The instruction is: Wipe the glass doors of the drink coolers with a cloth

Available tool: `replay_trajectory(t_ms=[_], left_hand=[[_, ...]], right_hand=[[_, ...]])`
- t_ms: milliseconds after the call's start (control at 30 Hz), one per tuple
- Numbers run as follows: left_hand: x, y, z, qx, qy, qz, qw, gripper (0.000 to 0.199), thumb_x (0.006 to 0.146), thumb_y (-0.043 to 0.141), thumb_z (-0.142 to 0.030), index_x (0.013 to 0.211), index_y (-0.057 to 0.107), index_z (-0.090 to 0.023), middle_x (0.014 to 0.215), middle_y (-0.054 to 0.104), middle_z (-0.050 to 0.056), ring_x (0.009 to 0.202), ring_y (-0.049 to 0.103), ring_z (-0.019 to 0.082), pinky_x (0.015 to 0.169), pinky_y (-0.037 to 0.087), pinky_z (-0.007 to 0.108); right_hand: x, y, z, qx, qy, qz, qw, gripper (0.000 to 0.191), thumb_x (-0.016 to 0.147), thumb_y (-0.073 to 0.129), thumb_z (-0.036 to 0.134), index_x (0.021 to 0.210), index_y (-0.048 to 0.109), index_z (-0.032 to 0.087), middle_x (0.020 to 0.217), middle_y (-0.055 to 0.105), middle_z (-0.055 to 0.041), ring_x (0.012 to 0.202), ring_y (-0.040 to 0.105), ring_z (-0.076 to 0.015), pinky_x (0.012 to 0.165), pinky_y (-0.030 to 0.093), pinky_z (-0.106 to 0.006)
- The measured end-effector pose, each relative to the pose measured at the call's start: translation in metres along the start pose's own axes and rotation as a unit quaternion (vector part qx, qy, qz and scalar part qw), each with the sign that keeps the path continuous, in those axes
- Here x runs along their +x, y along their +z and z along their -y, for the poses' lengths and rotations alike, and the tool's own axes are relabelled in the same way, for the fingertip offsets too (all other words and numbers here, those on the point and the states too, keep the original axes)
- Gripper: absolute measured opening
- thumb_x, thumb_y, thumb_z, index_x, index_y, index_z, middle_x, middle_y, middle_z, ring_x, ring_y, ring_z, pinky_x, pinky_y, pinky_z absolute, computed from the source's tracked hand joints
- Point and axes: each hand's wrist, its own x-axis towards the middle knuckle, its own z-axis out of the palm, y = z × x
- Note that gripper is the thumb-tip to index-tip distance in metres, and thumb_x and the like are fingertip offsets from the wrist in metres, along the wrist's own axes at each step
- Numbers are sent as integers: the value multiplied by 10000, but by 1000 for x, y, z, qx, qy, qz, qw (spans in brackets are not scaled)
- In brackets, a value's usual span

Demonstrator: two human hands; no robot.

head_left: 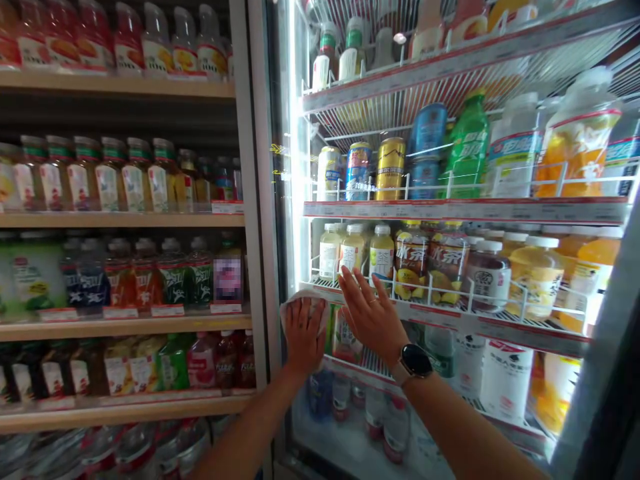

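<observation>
A refrigerated drinks cabinet (450, 210) stands just beside wooden shelves (115, 217) lined with bottled drinks (135, 180), and wire racks behind its glass door (345, 437) hold bottles and cans (390, 170). The person's left grip (303, 337) is open and flat, pressing a white cloth (295, 310) against the glass near the door's edge. The right grip (373, 317) is also open, fingers spread and palm on the glass, just beside it. A black smartwatch (416, 362) sits on the right wrist.
</observation>
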Motion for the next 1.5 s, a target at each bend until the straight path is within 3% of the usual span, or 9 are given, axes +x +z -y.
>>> replay_trajectory(t_ms=[200,300,467,600,900,1000,1300,1400,1500], left_hand=[[-71,-10,-1,12,42,82,996,594,915,441,-233,1505,383,-265,1510,465,106,1480,275,300,1189,249,530],[-29,-11,7,-12,54,72,996,572,940,428,-289,1508,378,-241,1538,421,124,1483,261,314,1188,232,553],[93,-8,8,-44,10,7,999,555,993,359,-361,1528,330,-221,1610,294,117,1501,217,296,1215,147,553],[121,-5,-3,-22,-17,-19,999,529,997,366,-327,1520,348,-249,1610,300,94,1501,220,276,1221,151,532],[-39,-5,-6,16,45,59,997,554,907,486,-286,1460,457,-288,1503,471,101,1463,300,318,1177,238,563],[-59,-12,-2,5,89,88,992,547,902,496,-309,1448,474,-301,1457,521,90,1454,312,307,1187,226,532],[110,-10,3,-19,-5,5,1000,549,992,393,-378,1523,340,-244,1615,283,102,1508,189,283,1220,150,533],[116,-7,-7,-8,-12,-10,1000,546,994,390,-392,1517,351,-240,1608,297,107,1511,183,279,1217,156,548],[83,-2,-13,7,3,-1,1000,553,987,394,-379,1521,344,-244,1595,326,112,1506,201,288,1203,188,569]], right_hand=[[0,0,0,7,4,4,1000,669,994,431,259,1568,156,51,1592,315,-138,1477,284,-272,1228,179,-486],[-1,1,0,18,6,8,1000,702,992,438,263,1573,102,57,1593,311,-144,1472,297,-276,1227,174,-488],[-1,0,0,35,13,7,999,736,983,445,242,1576,41,78,1593,313,-142,1476,293,-273,1220,195,-491],[-2,0,1,27,9,1,1000,730,976,463,243,1575,84,72,1585,330,-138,1479,285,-276,1223,183,-492],[-1,0,1,-6,2,-1,1000,640,980,461,260,1545,253,42,1584,337,-134,1482,274,-268,1246,73,-470],[-1,1,1,3,6,4,1000,643,985,453,268,1553,238,58,1587,334,-132,1477,288,-264,1245,84,-466],[-3,1,1,26,8,-10,1000,650,979,458,248,1558,225,63,1577,354,-138,1488,267,-262,1244,104,-468],[-3,1,1,22,6,-17,1000,606,981,461,249,1534,301,61,1576,355,-137,1490,260,-265,1245,100,-468],[-2,0,1,8,-2,-7,1000,580,987,459,262,1510,344,40,1587,328,-141,1486,266,-280,1245,83,-477]])
